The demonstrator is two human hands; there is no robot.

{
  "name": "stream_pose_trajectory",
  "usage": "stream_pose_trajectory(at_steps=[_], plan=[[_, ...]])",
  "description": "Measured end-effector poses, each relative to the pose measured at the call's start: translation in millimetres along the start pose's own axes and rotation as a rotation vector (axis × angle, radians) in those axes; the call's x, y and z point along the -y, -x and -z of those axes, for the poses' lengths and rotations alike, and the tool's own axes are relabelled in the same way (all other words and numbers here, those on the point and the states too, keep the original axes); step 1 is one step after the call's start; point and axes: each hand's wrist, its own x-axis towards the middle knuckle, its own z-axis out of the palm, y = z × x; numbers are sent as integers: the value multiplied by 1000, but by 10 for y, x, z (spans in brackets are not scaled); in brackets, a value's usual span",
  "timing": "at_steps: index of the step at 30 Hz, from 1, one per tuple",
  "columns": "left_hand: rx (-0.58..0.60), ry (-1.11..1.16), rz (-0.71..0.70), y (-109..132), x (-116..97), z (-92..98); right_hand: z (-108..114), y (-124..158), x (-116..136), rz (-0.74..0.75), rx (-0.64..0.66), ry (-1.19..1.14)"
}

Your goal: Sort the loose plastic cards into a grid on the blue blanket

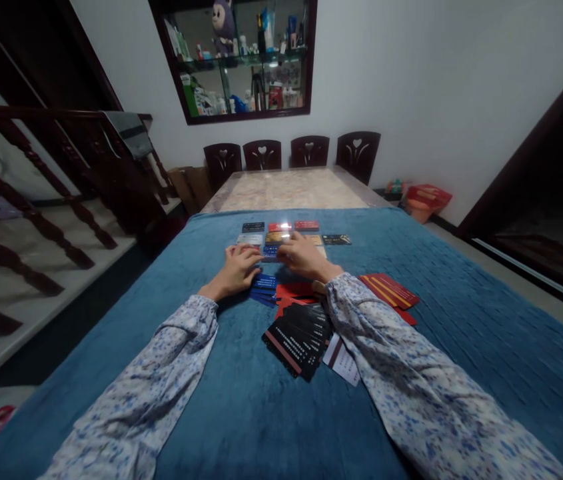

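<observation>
My left hand (238,268) rests on the blue cloth with its fingers apart, fingertips at the left edge of a blue card (270,252). At that card's right edge are the bent fingers of my right hand (304,257), which look spread rather than pinched. Around them lie rows of cards: a gold card (277,237), a pale card (250,239), a black card (253,227) and red cards (306,226). Nearer me, a fan of blue cards (263,285) lies by my left wrist. Black cards (298,337) overlap red ones below my right wrist.
A white card (342,360) and a dark red fan of cards (389,291) lie near my right sleeve. Another black card (337,239) ends the middle row. The blue cloth (231,393) covers the near part of the stone-topped table (291,189). Chairs (310,152) stand beyond.
</observation>
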Motion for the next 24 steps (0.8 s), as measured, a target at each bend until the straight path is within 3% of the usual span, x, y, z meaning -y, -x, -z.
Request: stream_pose_trajectory(at_steps=[16, 24], plan=[[38, 7, 31, 477, 18, 41, -93, 195, 204, 85, 68, 9], [121, 50, 37, 536, 51, 24, -85, 224, 315, 118, 164, 14]])
